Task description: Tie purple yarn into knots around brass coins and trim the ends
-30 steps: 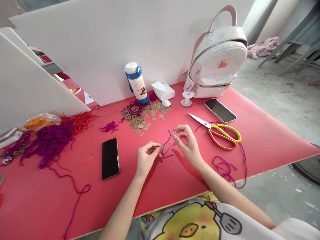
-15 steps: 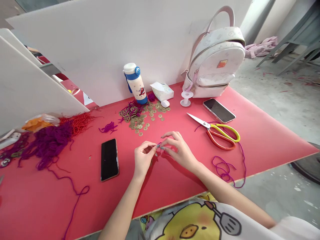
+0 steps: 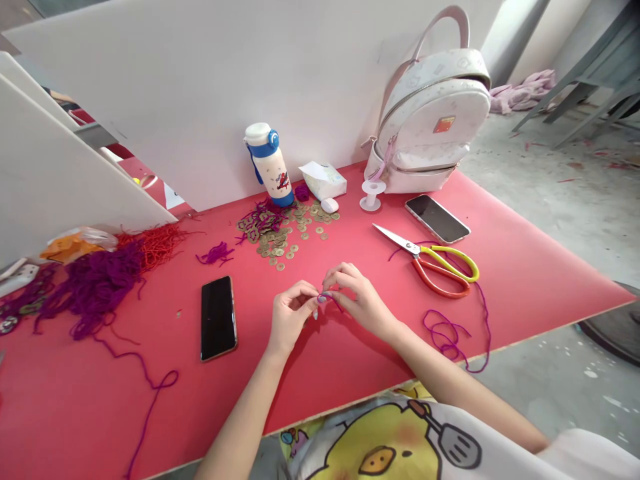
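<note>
Over the middle of the red table (image 3: pixel 320 393), my two hands meet fingertip to fingertip. My left hand (image 3: pixel 294 313) pinches a short piece of purple yarn (image 3: pixel 336 303) between thumb and index finger. Thumb and fingers of my right hand (image 3: pixel 357 297) are closed on the same yarn, right beside the left fingertips. Part of the yarn is hidden by the fingers. Beyond the hands lies a spread of holed brass coins (image 3: pixel 280 250), some tangled with purple yarn. Scissors (image 3: pixel 425 257) with red and yellow handles lie to the right.
A black phone (image 3: pixel 219 319) lies left of my hands, another phone (image 3: pixel 437 219) at the right. At the back stand a bottle (image 3: pixel 273 167), a tissue pack (image 3: pixel 324 181), a white spool (image 3: pixel 373 197) and a backpack (image 3: pixel 427 133). Purple yarn (image 3: pixel 105 283) is heaped at the left.
My right hand has come in towards the left, its spread fingers closing on the yarn. More of the purple strand now shows between the hands.
</note>
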`<action>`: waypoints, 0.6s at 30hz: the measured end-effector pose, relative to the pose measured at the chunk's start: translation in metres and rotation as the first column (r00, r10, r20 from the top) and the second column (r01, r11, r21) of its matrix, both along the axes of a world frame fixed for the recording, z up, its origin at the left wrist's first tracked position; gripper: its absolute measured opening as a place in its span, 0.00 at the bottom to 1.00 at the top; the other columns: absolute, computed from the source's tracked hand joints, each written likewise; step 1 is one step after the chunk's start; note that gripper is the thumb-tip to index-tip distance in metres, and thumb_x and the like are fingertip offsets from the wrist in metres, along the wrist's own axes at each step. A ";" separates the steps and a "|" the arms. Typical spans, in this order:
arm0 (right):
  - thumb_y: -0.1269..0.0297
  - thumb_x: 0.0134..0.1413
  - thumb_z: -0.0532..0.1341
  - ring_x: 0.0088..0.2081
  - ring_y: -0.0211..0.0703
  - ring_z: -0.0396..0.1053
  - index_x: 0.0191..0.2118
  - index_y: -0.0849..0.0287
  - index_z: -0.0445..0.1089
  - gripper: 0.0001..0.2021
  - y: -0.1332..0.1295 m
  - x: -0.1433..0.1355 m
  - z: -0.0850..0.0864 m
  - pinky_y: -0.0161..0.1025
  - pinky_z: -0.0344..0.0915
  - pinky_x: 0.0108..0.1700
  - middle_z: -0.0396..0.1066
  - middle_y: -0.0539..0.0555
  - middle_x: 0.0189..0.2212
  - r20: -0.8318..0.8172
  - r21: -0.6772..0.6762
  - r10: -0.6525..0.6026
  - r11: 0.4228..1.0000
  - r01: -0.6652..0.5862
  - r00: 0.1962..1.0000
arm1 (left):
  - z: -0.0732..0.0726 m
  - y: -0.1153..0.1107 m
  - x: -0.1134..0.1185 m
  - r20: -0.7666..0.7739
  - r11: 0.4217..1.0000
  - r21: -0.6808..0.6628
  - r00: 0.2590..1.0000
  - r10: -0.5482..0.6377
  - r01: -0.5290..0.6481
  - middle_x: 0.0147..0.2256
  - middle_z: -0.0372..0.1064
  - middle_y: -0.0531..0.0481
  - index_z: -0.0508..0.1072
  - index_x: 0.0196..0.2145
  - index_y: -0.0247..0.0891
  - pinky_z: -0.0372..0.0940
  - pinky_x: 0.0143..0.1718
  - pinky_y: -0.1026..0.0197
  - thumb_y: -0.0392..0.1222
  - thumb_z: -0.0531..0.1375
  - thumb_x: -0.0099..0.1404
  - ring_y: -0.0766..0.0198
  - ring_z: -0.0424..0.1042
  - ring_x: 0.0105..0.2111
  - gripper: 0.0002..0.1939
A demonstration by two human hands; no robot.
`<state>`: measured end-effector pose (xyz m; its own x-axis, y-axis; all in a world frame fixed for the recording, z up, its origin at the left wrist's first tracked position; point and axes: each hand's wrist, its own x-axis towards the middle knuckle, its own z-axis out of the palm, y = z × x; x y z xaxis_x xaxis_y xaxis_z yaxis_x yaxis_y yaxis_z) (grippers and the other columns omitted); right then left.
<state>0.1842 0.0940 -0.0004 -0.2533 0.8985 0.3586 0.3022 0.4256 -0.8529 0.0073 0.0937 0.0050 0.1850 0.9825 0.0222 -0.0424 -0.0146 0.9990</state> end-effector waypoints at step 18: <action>0.62 0.64 0.61 0.38 0.47 0.65 0.33 0.55 0.69 0.07 -0.003 0.000 0.003 0.43 0.64 0.41 0.70 0.54 0.36 0.128 -0.007 0.043 0.999 -0.043 0.991 | -0.002 -0.001 0.001 -0.037 0.999 0.042 0.999 0.030 -0.029 0.29 0.68 0.52 0.79 0.27 0.38 0.56 0.20 0.66 0.46 0.69 0.59 0.73 0.60 0.19 0.09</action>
